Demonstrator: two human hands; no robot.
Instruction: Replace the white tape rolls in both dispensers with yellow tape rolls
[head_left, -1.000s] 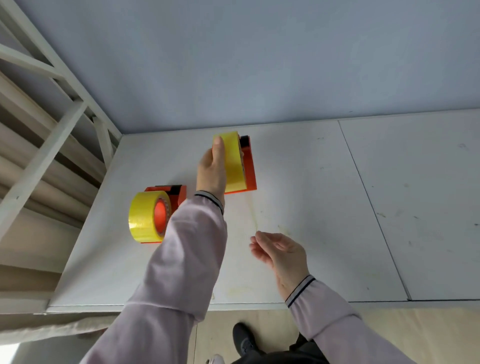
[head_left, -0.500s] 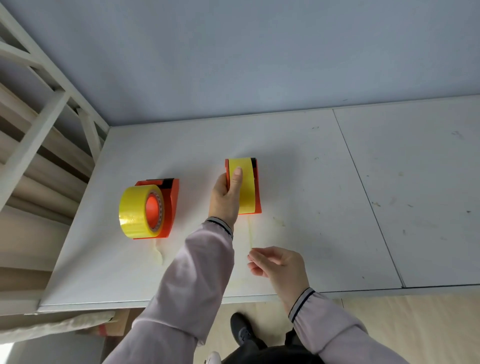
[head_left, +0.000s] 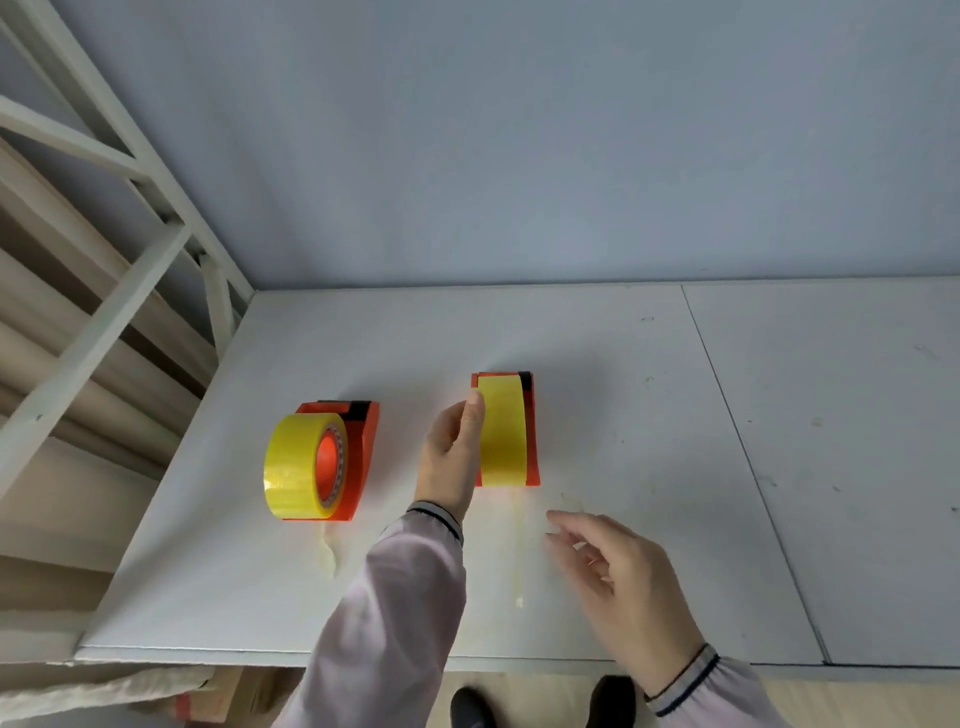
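Observation:
Two orange tape dispensers stand on the white table (head_left: 649, 467). The left dispenser (head_left: 358, 457) carries a yellow tape roll (head_left: 293, 470), its open side turned to the right. The right dispenser (head_left: 532, 431) also holds a yellow tape roll (head_left: 501, 431), seen edge-on. My left hand (head_left: 449, 457) grips the left side of the right dispenser, thumb on the roll. A thin strip of tape (head_left: 515, 551) trails from it toward me on the table. My right hand (head_left: 613, 566) hovers open just right of that strip. No white roll is in view.
A white metal frame (head_left: 104, 291) with beige boards behind it stands at the left. The wall rises behind the table. A seam (head_left: 748, 457) divides the tabletop at the right. A crumpled bit of tape (head_left: 327, 556) lies below the left dispenser. My shoes show beneath the table's front edge.
My left hand brought the right dispenser down and nearer to me, and it now rests on the table. My right hand opened and let go of the tape strip.

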